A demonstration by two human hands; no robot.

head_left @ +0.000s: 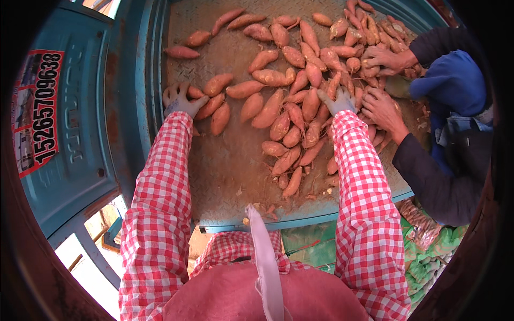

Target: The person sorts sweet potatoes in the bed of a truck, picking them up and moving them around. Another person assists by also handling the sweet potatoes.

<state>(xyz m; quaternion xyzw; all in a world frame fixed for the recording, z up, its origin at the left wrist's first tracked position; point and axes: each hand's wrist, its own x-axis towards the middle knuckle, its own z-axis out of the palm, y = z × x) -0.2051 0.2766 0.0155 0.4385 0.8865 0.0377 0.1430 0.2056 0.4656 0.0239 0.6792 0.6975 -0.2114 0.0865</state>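
Reddish sweet potatoes (270, 109) lie spread over the metal truck bed (229, 168), thickest toward the right. My gloved left hand (181, 99) is by the bed's left wall, fingers spread over a small group of sweet potatoes (211, 107); its thumb touches one, and I cannot tell whether it grips any. Among the dense pile, my gloved right hand (341, 99) reaches down with its fingers around a sweet potato (333, 85). Part of that root is hidden by the fingers. Both of my sleeves are red-and-white checked.
At the right, a co-worker's two bare hands (381, 106) rest on the pile, close to my right hand. Blue side walls (136, 60) bound the bed at left, and a blue front edge (297, 221) runs before me. Green mesh sacks (431, 257) are below right.
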